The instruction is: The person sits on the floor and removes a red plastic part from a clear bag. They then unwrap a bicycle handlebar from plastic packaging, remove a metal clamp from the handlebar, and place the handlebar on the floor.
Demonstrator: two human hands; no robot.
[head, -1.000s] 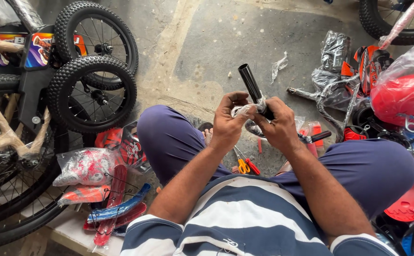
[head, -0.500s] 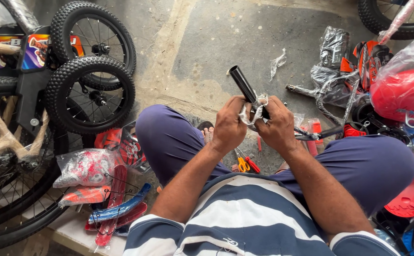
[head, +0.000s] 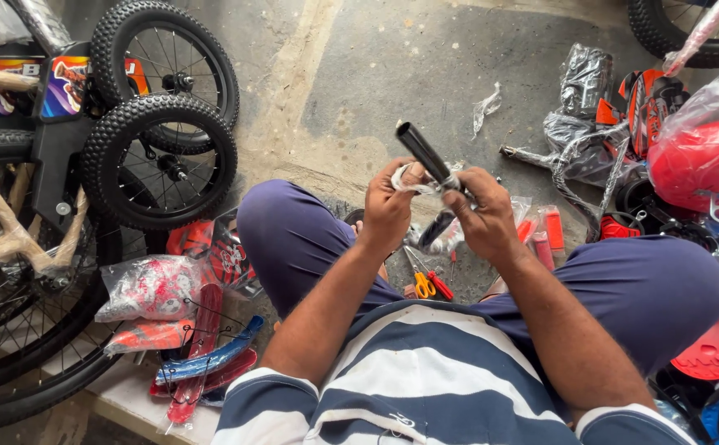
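I'm down on the bare concrete floor (head: 425, 74) of a bicycle assembly workshop. 2 small knobby wheels (head: 161, 115) lean against a bike frame (head: 13, 239) on my left, larger tyres (head: 21, 387) beside them. Plastic-wrapped parts (head: 149, 288), red and blue mudguards (head: 211, 354), a red bagged seat (head: 701, 161) and orange-handled scissors (head: 423, 284) lie scattered all around me.

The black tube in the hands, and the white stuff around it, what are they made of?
The tube looks like metal with glossy black paint: it is hollow at the open end and shines along its side. It could be hard plastic; the look leaves that open. The wrap looks like thin whitish plastic film, crinkled and partly see-through. The left hand and right hand both grip them.
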